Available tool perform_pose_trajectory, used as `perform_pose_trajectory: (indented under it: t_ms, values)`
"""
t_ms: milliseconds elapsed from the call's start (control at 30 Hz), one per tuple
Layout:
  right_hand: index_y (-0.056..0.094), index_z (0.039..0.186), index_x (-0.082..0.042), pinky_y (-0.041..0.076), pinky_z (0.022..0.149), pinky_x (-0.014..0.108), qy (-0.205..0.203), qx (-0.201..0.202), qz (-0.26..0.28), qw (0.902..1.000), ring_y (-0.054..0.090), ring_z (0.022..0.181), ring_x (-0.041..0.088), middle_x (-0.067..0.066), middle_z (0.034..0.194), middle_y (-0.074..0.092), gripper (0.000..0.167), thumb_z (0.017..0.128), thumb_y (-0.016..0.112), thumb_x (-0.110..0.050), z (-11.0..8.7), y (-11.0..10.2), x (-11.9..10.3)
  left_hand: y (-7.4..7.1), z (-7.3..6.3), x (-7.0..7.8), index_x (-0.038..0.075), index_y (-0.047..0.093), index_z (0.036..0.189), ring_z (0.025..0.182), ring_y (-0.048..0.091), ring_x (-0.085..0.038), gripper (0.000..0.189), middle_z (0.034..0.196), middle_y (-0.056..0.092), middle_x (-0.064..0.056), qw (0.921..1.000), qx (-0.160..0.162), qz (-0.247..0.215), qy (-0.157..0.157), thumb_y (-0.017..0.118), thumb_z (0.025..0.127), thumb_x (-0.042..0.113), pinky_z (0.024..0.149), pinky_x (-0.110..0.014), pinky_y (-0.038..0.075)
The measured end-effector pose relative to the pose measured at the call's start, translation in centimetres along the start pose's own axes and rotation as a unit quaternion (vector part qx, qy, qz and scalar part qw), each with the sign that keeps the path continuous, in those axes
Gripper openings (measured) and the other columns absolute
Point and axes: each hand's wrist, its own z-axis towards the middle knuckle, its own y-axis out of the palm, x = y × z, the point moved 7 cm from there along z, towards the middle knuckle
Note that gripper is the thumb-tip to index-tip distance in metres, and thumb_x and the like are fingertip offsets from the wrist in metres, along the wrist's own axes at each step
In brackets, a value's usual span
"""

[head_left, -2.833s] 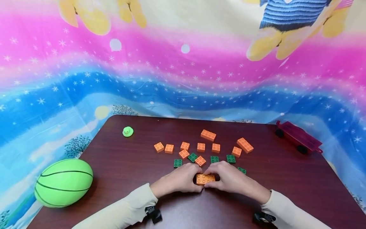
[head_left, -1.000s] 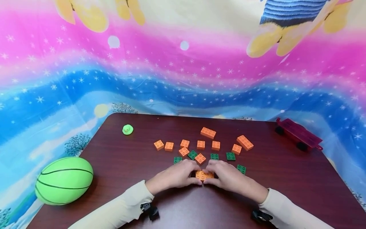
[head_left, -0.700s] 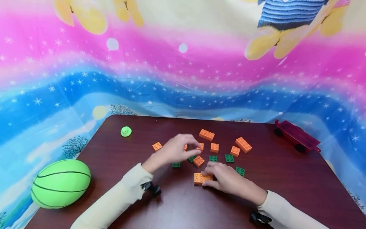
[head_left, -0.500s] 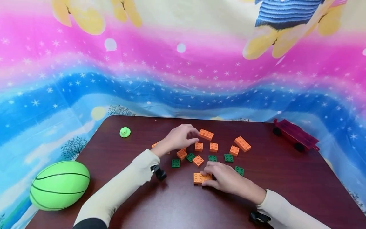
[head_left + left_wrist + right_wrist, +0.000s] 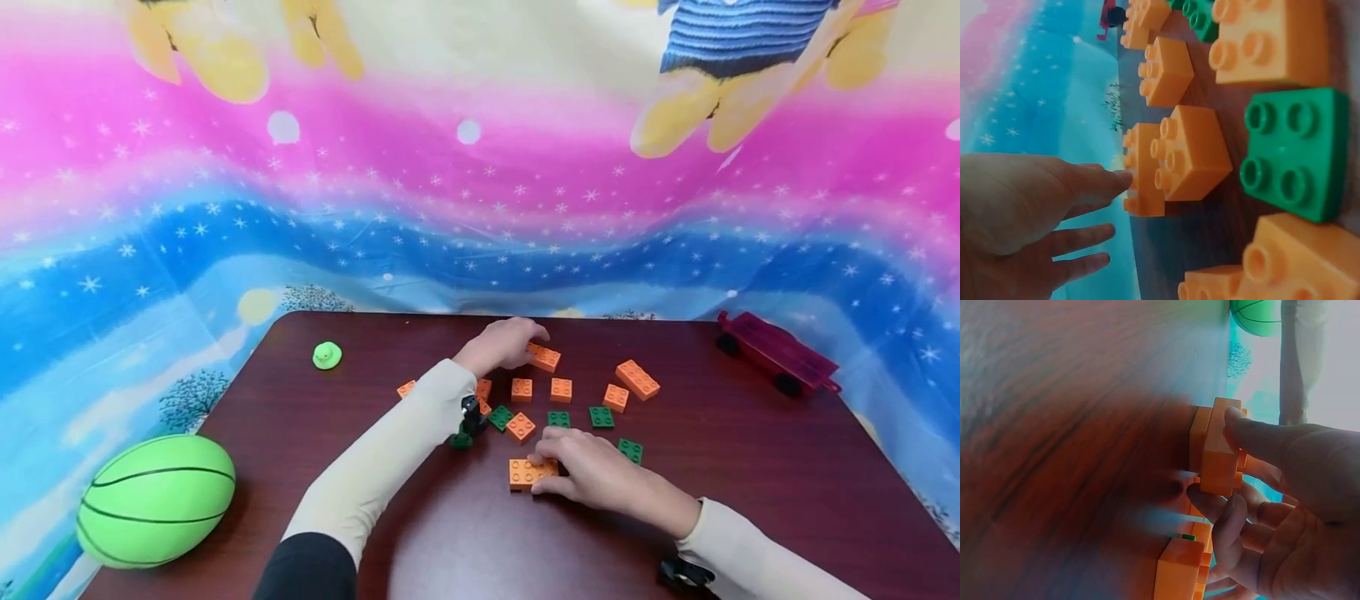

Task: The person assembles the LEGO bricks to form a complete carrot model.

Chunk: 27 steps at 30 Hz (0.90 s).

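In the head view my right hand [image 5: 592, 471] pinches an eight-stud orange building brick [image 5: 522, 473] between thumb and fingers near the table's middle. The right wrist view shows the thumb [image 5: 1250, 434] against one side of that brick [image 5: 1219, 450]. My left hand [image 5: 501, 343] reaches over the back row, its fingers beside a long orange brick [image 5: 545, 357]. In the left wrist view those fingers are spread and fairly straight. The thumb tip overlaps the long brick [image 5: 1145, 200] there; I cannot tell whether it touches.
Several small orange bricks [image 5: 561, 390] and green bricks [image 5: 602, 417] lie between the hands. Another long orange brick [image 5: 637, 379] is right of them. A green ball [image 5: 157, 500], a green toy duck [image 5: 327, 355] and a dark red toy cart [image 5: 780, 352] stand on the table [image 5: 750, 467].
The left hand has let go of the eight-stud orange brick and moved away to the long brick at the back. The right hand has kept its hold, almost in place.
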Motion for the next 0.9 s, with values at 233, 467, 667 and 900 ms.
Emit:
perform_pose_trajectory:
  t_ms: [233, 467, 667, 900]
  values:
    - [0.073, 0.098, -0.022, 0.039, 0.060, 0.020, -0.007, 0.003, 0.000, 1.0000, 0.047, 0.071, 0.002, -0.009, 0.090, 0.059, 0.015, 0.090, 0.079, -0.034, 0.3, 0.1, -0.5, 1.1, 0.7, -0.6, 0.023, 0.066, 0.137, 0.124, 0.063, -0.019, 0.035, 0.138, 0.066, 0.001, 0.9990, -0.012, 0.039, -0.020, 0.065, 0.101, 0.020, 0.102, -0.040, 0.053]
    - [0.073, 0.098, -0.023, 0.040, 0.059, 0.020, -0.001, -0.001, -0.001, 1.0000, 0.049, 0.071, 0.002, -0.011, 0.091, 0.059, 0.016, 0.090, 0.080, -0.035, 0.2, 0.3, -0.4, 1.9, 0.3, -1.0, 0.023, 0.065, 0.138, 0.117, 0.064, -0.017, 0.038, 0.134, 0.068, 0.000, 0.9996, -0.004, 0.018, -0.024, 0.068, 0.100, 0.026, 0.097, -0.038, 0.055]
    - [0.074, 0.100, -0.025, 0.040, 0.055, 0.020, 0.012, 0.013, -0.025, 0.9995, 0.050, 0.070, -0.001, -0.012, 0.093, 0.062, 0.018, 0.090, 0.079, -0.038, 0.0, 0.1, -0.3, 1.6, 0.1, -1.1, 0.020, 0.064, 0.139, 0.119, 0.064, -0.017, 0.040, 0.136, 0.067, 0.000, 1.0000, -0.003, 0.005, -0.005, 0.069, 0.100, 0.028, 0.100, -0.036, 0.054]
    - [0.072, 0.101, -0.023, 0.045, 0.056, 0.020, 0.015, 0.015, -0.020, 0.9996, 0.054, 0.072, -0.003, -0.009, 0.097, 0.065, 0.018, 0.092, 0.077, -0.038, -0.5, 0.1, -0.5, -0.4, -1.6, -0.5, 0.018, 0.058, 0.145, 0.125, 0.062, -0.017, 0.046, 0.141, 0.063, -0.002, 0.9979, 0.005, -0.050, 0.040, 0.064, 0.102, 0.033, 0.106, -0.036, 0.051]
